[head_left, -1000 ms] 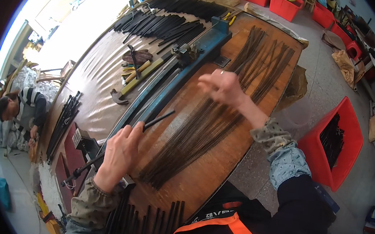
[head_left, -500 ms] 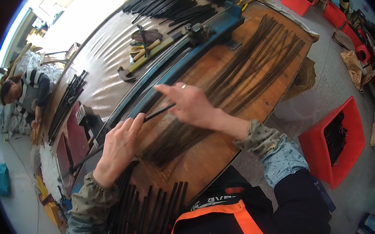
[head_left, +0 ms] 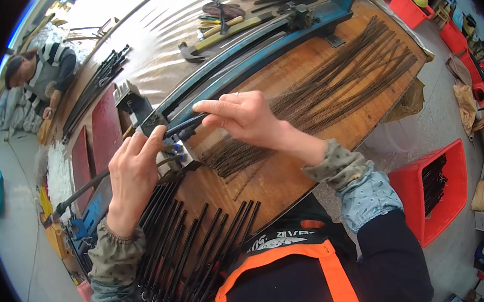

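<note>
Nearest the body, along the near edge of the wooden workbench [head_left: 285, 183], a row of finished black rods [head_left: 187, 250] laid side by side, ends toward the orange vest. Just beyond them, at the bench's near-left corner, left hand [head_left: 133, 179] closed loosely, thumb and forefinger pinching the near end of a thin dark rod [head_left: 183, 127] where it meets the small metal clamp block [head_left: 141, 120]. Right hand [head_left: 245, 117] reaching across from the right, forefinger and thumb extended and gripping the same rod at its far end, other fingers curled. Rod thus held between both hands, level, lying close along the near side of the long blue steel rail [head_left: 244, 59] running diagonally toward the far-right corner. Likely best done by keeping the rod straight and parallel to the rail, seating its end squarely in the block before letting go, with fingertips clear of the block's edges. Under and beyond the right wrist, a fanned sheaf of thin wires [head_left: 340, 85] spread across the bench's middle toward the far-right edge. Farther along the rail, a hammer [head_left: 190, 54] and hand tools on the glossy sheet-covered far side, then more dark rods stacked at the far edge. Off the bench to the right, a red plastic crate [head_left: 440, 191] holding more rods on the floor; off the left end, another person [head_left: 36, 72] crouched at work.
</note>
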A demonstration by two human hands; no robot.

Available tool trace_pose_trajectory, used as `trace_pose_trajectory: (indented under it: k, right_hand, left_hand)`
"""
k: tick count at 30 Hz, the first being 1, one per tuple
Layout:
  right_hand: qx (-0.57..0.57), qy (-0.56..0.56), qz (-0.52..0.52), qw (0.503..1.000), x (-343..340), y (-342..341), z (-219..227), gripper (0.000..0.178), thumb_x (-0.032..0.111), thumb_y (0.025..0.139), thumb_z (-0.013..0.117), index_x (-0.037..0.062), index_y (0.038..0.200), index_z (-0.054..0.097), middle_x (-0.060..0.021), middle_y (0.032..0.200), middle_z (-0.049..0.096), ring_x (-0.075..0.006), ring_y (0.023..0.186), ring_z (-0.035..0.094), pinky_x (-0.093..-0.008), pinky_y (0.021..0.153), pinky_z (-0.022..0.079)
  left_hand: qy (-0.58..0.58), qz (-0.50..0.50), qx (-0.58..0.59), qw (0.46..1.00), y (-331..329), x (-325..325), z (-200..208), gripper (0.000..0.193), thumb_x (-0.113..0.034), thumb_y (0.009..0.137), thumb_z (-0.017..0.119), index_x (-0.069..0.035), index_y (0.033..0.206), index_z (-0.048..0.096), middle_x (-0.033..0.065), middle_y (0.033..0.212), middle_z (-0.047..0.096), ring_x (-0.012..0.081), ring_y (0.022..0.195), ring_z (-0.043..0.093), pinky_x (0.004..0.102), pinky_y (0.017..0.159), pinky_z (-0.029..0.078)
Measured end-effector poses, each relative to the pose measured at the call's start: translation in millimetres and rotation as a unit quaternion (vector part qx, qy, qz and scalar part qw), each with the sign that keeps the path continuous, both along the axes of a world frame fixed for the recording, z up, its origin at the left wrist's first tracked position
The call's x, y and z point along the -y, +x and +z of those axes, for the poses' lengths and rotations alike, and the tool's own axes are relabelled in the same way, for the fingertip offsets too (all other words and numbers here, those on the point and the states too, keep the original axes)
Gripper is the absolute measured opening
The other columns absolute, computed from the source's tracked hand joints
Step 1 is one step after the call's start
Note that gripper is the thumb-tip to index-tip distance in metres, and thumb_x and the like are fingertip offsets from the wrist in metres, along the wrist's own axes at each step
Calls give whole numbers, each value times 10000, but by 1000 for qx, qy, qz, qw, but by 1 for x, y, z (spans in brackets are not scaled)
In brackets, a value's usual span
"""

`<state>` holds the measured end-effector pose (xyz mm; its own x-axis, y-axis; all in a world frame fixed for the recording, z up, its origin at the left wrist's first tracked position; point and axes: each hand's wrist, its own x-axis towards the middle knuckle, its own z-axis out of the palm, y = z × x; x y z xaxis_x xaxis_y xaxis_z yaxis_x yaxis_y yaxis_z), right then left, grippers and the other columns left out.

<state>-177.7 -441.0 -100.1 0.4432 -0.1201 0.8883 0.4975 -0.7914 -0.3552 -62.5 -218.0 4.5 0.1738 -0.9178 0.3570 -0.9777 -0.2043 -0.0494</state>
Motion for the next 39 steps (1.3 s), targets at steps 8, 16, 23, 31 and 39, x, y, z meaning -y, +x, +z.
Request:
trace_pose_trajectory:
  k: [8,16,23,31,39]
  right_hand:
    - [-180,-23,-103,978,62,13,-30,202,192,959,633,68,1100,707,-53,779,677,-153,636,597,-307,598,481]
    - [-221,76,214,949,-65,136,45,162,179,926,685,35,989,729,-39,792,715,-83,672,599,-262,654,492]
    - [-250,-10,233,940,-81,172,33,158,205,903,703,67,970,742,-79,748,715,-141,678,659,-287,656,505]
    - [-193,-229,90,950,-98,182,20,96,212,918,636,122,944,660,-56,789,705,-239,743,684,-392,770,478]
    - [-252,-266,-184,912,119,74,0,85,162,894,618,113,930,678,-65,876,704,-253,948,664,-428,939,379]
  left_hand:
    - [-151,217,-45,963,61,-103,38,181,-87,996,541,-22,1153,602,192,949,634,362,818,617,417,702,483]
    - [-186,255,-39,948,55,-157,39,229,-123,981,602,16,1161,630,232,926,672,354,749,637,387,673,492]
    - [-157,308,-67,936,50,-232,7,236,-115,989,586,44,1160,623,240,964,674,349,786,652,377,712,505]
    - [-190,275,-85,939,59,-216,-4,241,-115,978,602,-32,1203,626,194,912,658,336,773,638,382,691,496]
    - [-67,246,-20,967,89,-190,-43,226,-225,932,629,-209,1150,685,101,795,652,305,668,662,418,560,527]
